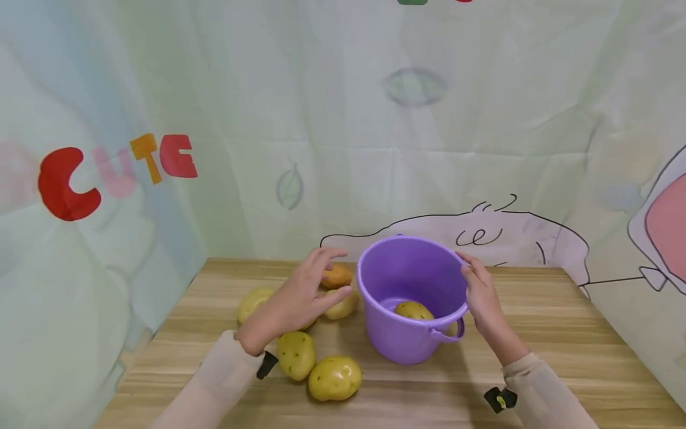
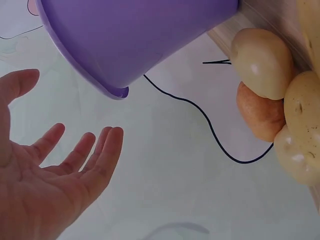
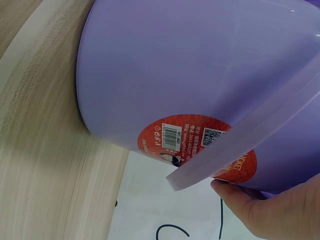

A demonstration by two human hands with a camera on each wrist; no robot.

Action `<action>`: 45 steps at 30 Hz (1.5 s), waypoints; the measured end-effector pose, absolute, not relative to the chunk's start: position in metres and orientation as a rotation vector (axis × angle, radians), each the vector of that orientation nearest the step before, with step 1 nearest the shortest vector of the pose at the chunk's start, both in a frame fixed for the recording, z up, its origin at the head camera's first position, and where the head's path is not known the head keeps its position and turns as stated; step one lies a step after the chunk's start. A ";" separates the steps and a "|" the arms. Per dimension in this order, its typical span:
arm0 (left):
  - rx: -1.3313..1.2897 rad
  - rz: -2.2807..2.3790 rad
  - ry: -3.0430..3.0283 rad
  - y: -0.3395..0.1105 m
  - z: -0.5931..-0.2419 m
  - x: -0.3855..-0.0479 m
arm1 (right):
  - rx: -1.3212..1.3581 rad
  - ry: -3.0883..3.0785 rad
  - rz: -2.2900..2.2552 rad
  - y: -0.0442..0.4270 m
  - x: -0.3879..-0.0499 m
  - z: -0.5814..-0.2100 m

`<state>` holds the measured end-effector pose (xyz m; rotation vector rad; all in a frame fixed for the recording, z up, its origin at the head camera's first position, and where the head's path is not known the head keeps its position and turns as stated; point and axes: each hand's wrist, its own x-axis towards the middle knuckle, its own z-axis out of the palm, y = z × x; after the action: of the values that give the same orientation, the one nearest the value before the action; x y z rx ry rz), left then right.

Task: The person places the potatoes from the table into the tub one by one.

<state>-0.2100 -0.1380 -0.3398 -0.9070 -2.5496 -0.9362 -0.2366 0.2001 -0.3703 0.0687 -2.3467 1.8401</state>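
Observation:
A purple bucket [image 1: 407, 339] stands on the wooden table with a yellow potato [image 1: 414, 310] inside. At its right side, my right hand [image 1: 485, 295] grips the rim; in the right wrist view one digit [image 3: 235, 197] lies against the outer wall, and the other fingers are hidden. My left hand [image 1: 300, 295] hovers left of the bucket, fingers spread and apart from it, palm toward it. In the left wrist view this hand [image 2: 60, 180] holds nothing. Below and around it lie several potatoes, including a front one [image 1: 336, 378] and an orange-brown lumpy one [image 1: 336, 276].
Another potato [image 1: 297, 356] touches the front one, and a pale one [image 1: 343, 305] lies close to the bucket's left wall. The bucket's handle [image 1: 450, 333] hangs at the front right. A printed curtain [image 1: 257, 196] encloses the table's back and sides.

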 end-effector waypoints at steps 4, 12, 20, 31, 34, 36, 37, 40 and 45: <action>-0.905 -0.890 -2.573 -0.140 -0.343 -0.209 | 0.065 -2.344 1.832 0.201 -0.237 -0.370; -0.943 -0.812 -2.675 -0.141 -0.352 -0.202 | 0.061 -2.342 1.836 0.201 -0.237 -0.368; -1.015 -0.788 -2.801 -0.139 -0.361 -0.193 | 0.069 -2.348 1.856 0.202 -0.237 -0.367; -1.111 -0.725 -2.862 -0.136 -0.373 -0.184 | 0.075 -2.356 1.841 0.202 -0.235 -0.366; -1.113 -0.700 -2.900 -0.136 -0.377 -0.180 | 0.080 -2.349 1.837 0.201 -0.235 -0.366; -1.128 -0.682 -2.912 -0.136 -0.380 -0.179 | 0.081 -2.344 1.836 0.201 -0.235 -0.366; -1.136 -0.670 -2.916 -0.136 -0.381 -0.178 | 0.079 -2.344 1.834 0.201 -0.235 -0.366; -1.156 -0.649 -2.935 -0.135 -0.385 -0.175 | 0.077 -2.348 1.834 0.201 -0.235 -0.367; -1.141 -0.631 -3.006 -0.132 -0.390 -0.170 | 0.074 -2.355 1.848 0.200 -0.235 -0.367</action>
<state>-0.1704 -0.1325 -0.3904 -1.1414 -3.0058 -0.6306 -0.2348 0.2000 -0.3672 0.0740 -2.3545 1.8475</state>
